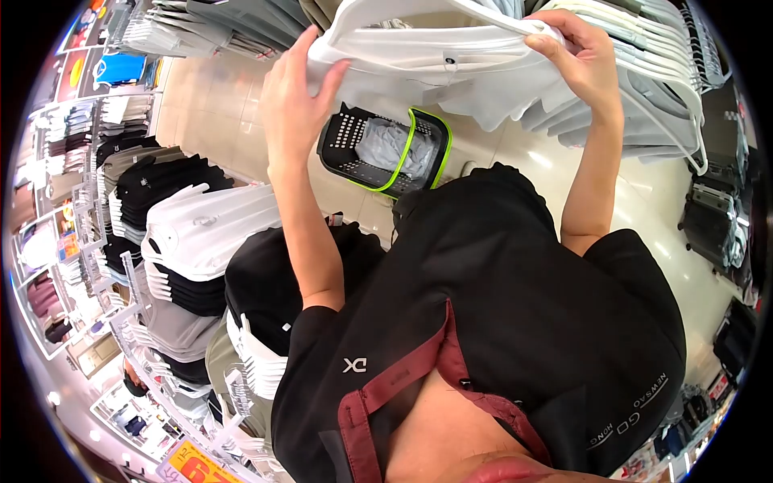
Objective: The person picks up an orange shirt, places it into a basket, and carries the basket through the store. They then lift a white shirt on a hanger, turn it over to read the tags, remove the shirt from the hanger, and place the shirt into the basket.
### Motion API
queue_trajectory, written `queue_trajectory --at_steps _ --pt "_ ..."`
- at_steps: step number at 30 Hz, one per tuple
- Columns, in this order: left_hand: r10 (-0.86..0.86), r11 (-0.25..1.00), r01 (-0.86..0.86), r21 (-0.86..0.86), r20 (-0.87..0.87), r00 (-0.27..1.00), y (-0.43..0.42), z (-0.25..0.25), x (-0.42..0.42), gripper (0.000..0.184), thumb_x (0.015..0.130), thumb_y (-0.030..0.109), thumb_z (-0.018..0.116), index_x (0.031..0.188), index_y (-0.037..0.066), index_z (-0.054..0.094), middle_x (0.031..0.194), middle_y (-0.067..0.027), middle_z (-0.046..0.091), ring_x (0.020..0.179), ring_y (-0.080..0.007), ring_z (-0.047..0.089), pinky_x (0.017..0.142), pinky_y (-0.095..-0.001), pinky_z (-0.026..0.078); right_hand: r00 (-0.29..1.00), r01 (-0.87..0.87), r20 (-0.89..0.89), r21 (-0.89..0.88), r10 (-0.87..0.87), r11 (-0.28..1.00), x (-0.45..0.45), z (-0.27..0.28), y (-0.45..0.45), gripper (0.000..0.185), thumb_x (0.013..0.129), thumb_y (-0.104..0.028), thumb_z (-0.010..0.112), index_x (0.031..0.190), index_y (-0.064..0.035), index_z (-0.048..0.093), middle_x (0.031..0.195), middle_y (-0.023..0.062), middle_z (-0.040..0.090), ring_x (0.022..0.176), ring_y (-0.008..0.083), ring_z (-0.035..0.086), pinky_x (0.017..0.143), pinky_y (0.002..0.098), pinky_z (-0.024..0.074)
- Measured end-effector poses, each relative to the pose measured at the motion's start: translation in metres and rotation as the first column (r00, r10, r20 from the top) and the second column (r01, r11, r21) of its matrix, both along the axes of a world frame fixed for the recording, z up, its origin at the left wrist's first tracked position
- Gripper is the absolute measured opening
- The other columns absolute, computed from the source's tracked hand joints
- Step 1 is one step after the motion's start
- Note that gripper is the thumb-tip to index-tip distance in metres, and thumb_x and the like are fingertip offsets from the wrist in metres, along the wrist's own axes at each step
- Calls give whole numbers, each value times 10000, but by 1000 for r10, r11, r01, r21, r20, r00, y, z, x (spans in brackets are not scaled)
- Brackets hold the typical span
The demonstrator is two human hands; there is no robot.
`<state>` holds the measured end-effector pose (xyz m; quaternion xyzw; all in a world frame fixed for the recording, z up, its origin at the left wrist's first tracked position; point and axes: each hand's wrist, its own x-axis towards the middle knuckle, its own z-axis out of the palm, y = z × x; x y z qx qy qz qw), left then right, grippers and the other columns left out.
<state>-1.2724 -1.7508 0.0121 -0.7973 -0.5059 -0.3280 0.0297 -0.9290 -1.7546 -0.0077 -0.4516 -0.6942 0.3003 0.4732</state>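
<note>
A white T-shirt (499, 76) hangs on a white plastic hanger (403, 11) at the top of the head view, its neck opening towards me. My left hand (298, 109) grips the garment's left shoulder, with the hanger's end between thumb and fingers. At the opposite shoulder, my right hand (581, 60) pinches shirt and hanger between thumb and bent fingers. The shirt's lower part drops away from me and is partly out of sight. Below it, a black shopping basket (342, 153) with a green handle stands on the floor, holding a grey bundle (394, 146) in clear plastic.
Racks of hung shirts line the left, among them a white printed shirt (211, 229) and black shirts (165, 181). Pale garments on white hangers (644, 48) crowd the upper right. Dark suitcases (713, 211) stand far right. A yellow price sign (197, 464) is at lower left.
</note>
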Motion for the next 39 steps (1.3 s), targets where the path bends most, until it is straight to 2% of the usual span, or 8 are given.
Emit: queue_trajectory --at_steps 6,9,12,19,20,25,32,39 --pt "-4 979 -33 200 179 984 -20 14 -12 193 717 156 782 834 51 669 638 -55 607 500 -144 512 494 -249 423 993 -55 99 -79 63 995 2 24 3 228 815 -199 701 953 -29 638 703 -18 562 628 48 465 567 193 377" --pt "96 960 -140 241 186 978 -32 34 -29 197 717 149 789 834 31 682 612 -35 610 474 -56 461 439 -208 356 903 -149 -420 -109 90 983 14 -4 23 464 820 -511 630 997 -83 658 787 20 618 743 81 532 686 208 421" --pt "230 892 -305 333 246 942 -45 58 -51 189 728 147 789 799 12 677 634 7 627 500 -15 444 435 -185 323 848 37 -484 -355 -217 934 24 -81 54 292 890 -289 574 1020 -35 639 884 -1 637 778 59 544 715 221 434" --pt "229 741 -441 506 426 875 -74 107 -111 308 770 254 759 760 -35 654 637 -32 617 545 -68 494 504 -186 378 882 -449 -121 -508 455 735 -38 -203 56 400 770 6 500 1167 -26 540 1050 82 634 978 150 566 840 281 449" --pt "219 709 -449 544 436 873 -77 115 -114 334 771 281 756 746 -34 648 622 -31 607 542 -74 491 508 -188 378 844 -495 98 -236 527 836 -45 -252 64 428 784 -3 527 1211 -37 530 1134 133 610 1014 238 574 886 322 445" --pt "255 606 -548 577 511 821 -92 145 -136 525 706 444 776 722 -49 596 633 -35 560 597 -102 495 556 -224 395 719 -377 306 -582 623 721 -71 -288 55 609 710 -2 582 1297 -19 421 1200 212 540 1116 349 512 958 375 409" --pt "133 604 -462 650 490 862 -105 171 -174 523 678 439 792 633 -19 542 601 -18 513 580 -120 448 547 -260 405 737 -438 498 -164 458 884 -71 -316 89 474 721 -45 613 1186 -13 522 1094 181 601 1009 312 564 844 378 447" --pt "90 634 -450 629 518 851 -102 172 -158 495 640 375 833 625 -26 545 650 -47 581 627 -143 524 607 -262 470 489 -574 498 -434 716 694 -118 -309 84 393 718 -79 635 1097 -4 562 1010 168 621 930 288 576 796 379 452"
